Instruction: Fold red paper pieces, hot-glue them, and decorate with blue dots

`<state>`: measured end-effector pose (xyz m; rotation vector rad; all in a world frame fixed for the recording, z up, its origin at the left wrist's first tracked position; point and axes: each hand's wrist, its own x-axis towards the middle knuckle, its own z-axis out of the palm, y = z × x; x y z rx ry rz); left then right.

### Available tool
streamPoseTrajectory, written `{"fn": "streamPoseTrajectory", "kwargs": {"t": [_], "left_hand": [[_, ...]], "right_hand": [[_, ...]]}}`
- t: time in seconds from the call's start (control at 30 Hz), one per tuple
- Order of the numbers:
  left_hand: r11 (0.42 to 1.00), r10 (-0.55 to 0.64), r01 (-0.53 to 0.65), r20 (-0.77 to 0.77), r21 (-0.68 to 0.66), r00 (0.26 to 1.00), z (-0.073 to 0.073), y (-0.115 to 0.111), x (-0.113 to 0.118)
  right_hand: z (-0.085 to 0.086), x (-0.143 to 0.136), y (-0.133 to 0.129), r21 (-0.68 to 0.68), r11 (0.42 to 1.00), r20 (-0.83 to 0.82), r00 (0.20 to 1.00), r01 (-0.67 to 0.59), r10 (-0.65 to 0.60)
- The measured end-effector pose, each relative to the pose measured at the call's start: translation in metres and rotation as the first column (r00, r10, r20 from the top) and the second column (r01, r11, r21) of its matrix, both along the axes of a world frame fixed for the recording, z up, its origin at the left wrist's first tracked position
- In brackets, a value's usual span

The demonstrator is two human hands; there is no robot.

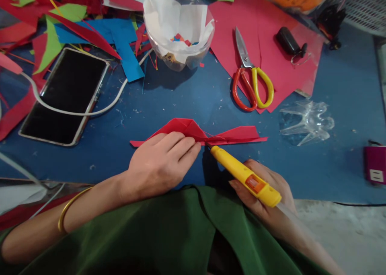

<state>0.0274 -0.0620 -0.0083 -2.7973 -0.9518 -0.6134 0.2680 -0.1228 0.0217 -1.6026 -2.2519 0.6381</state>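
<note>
A strip of folded red paper (238,135) lies across the blue table in front of me. My left hand (164,156) rests over its left half, fingers close together and holding the fold against the table; the thumb is hidden. In my right hand (271,184) is a yellow hot glue gun (235,166) with an orange switch and a clear glue stick out of its back. Its dark nozzle meets the paper's lower edge just right of my left fingertips.
Above the paper stands a clear bowl (181,62) lined with white paper, holding small coloured bits. Scissors (247,68) lie on red sheets (223,21). A phone (64,96) with a white cable across it and blue paper scraps (128,58) are left. A clear plastic piece (307,122) sits right.
</note>
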Motion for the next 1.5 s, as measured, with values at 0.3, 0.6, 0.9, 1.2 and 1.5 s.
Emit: {"fn": "streamPoseTrajectory", "kwargs": {"t": [0.3, 0.6, 0.9, 1.2, 1.5], "left_hand": [[1.000, -0.008, 0.008, -0.006, -0.002, 1.000, 0.0006, 0.0003, -0.0018], [1.000, -0.009, 0.009, 0.015, 0.015, 1.000, -0.0011, 0.0001, -0.0010], [1.000, 0.000, 0.000, 0.001, 0.008, 1.000, 0.0000, 0.0000, 0.0001], [0.999, 0.002, -0.002, 0.014, -0.034, 1.000, -0.0007, -0.0006, -0.0023], [1.000, 0.023, -0.023, 0.012, -0.015, 1.000, 0.0002, -0.0006, -0.0002]], "right_hand": [[0.0007, 0.0015, -0.0013, 0.019, 0.999, 0.019, 0.999, 0.029, -0.029], [0.0005, 0.0009, -0.0019, 0.005, 1.000, 0.001, 1.000, 0.002, -0.002], [0.0008, -0.0046, 0.0037, 0.076, 0.997, 0.059, 0.998, -0.018, 0.013], [0.0023, -0.0018, 0.0005, 0.089, 0.996, 0.077, 0.997, -0.008, 0.002], [0.0038, 0.0017, -0.0025, 0.075, 0.996, 0.100, 0.993, 0.055, -0.063]]}}
